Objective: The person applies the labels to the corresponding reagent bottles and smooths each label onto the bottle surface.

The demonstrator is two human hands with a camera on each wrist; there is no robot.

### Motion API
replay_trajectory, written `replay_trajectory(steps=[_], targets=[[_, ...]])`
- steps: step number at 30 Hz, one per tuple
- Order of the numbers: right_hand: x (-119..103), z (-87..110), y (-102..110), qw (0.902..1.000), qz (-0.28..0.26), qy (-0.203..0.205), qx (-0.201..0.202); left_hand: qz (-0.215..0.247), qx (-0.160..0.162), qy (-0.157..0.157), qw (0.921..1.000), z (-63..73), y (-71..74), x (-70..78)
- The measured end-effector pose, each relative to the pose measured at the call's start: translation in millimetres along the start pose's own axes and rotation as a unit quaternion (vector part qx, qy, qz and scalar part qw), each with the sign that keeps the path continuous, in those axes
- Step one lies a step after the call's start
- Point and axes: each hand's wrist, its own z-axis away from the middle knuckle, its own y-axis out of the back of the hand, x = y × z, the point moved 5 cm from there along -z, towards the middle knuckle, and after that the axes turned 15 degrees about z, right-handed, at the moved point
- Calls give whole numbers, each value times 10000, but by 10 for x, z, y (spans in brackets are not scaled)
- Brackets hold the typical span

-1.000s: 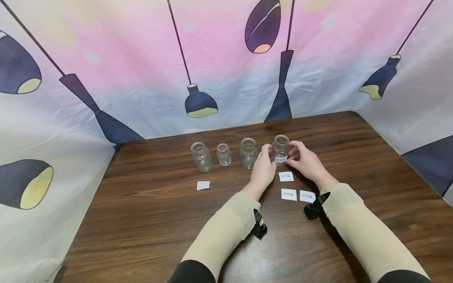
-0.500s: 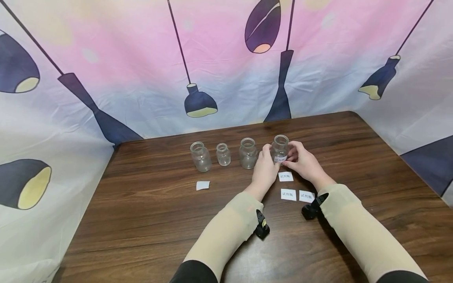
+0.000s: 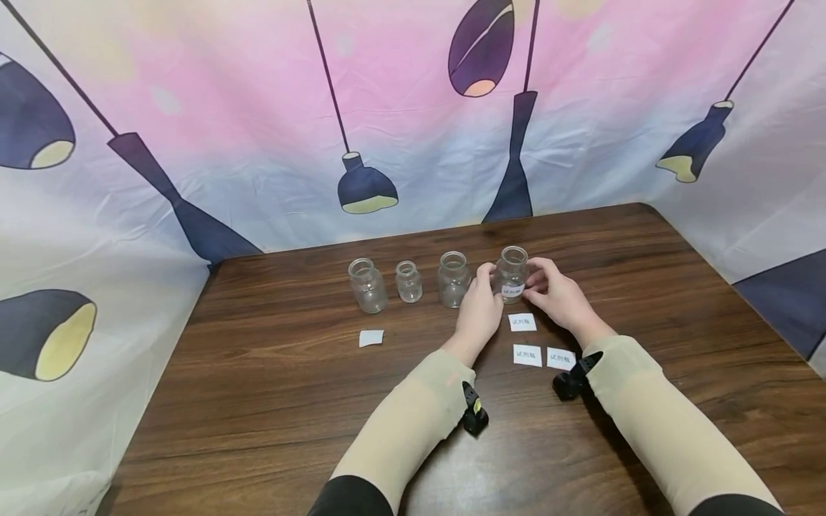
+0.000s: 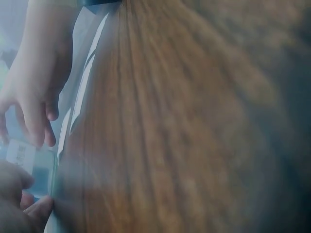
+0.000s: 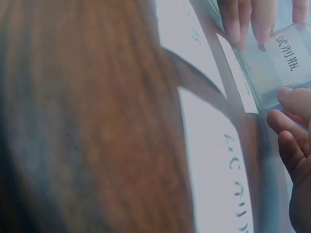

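Note:
A clear glass jar point(image 3: 513, 266) stands upright at the right end of a row, with a white handwritten label point(image 5: 289, 56) on its front. My left hand point(image 3: 480, 312) holds the jar's left side, fingers curled behind it and thumb near the label's edge. From the other side my right hand point(image 3: 563, 301) grips it, thumb and fingertips by the label's right end. Just in front lies a paper label point(image 3: 522, 322) with the same writing. Two more written labels, one on the left point(image 3: 527, 355) and one on the right point(image 3: 560, 358), lie nearer my right wrist.
Left of my hands stand a glass jar point(image 3: 454, 287), a smaller jar point(image 3: 409, 283) and a jar at the row's left end point(image 3: 368, 287). A blank-looking paper piece point(image 3: 371, 337) lies before them. Behind the brown wooden table point(image 3: 271, 401) hangs a patterned cloth point(image 3: 271, 179).
Half a second ago both thumbs were closer together at the label's lower edge. They have since drawn apart to its two ends, showing more of the label. The jar has stayed in place.

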Motion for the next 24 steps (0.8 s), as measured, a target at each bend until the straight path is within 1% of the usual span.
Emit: replay_trajectory(steps=[3,6,8,10,13,15,18,24], targets=[[-24,-12,-16,10000,-4,32,-26,141,13,92,9999,15,28,-29],[-40,-10,0,9999,-72,77,-21,499,-42,185,9986,48,52,-68],[-34,6,29,9999,-81,106,-18,836,-180,268,9960,81,60,-91],[-11,31,59,9999,-17,105,-56,1213,-359,322,9914,116,61,-106],[30,78,76,9993,196,179,-278,1560,-604,386,9852,166,54,-124],[50,107,69,9979,340,257,-485,1673,-673,404,9828,194,54,-133],[56,141,57,9954,461,439,-719,1710,-767,421,9814,232,60,-140],[35,190,35,9891,762,781,-985,1687,-923,515,9800,307,86,-160]])
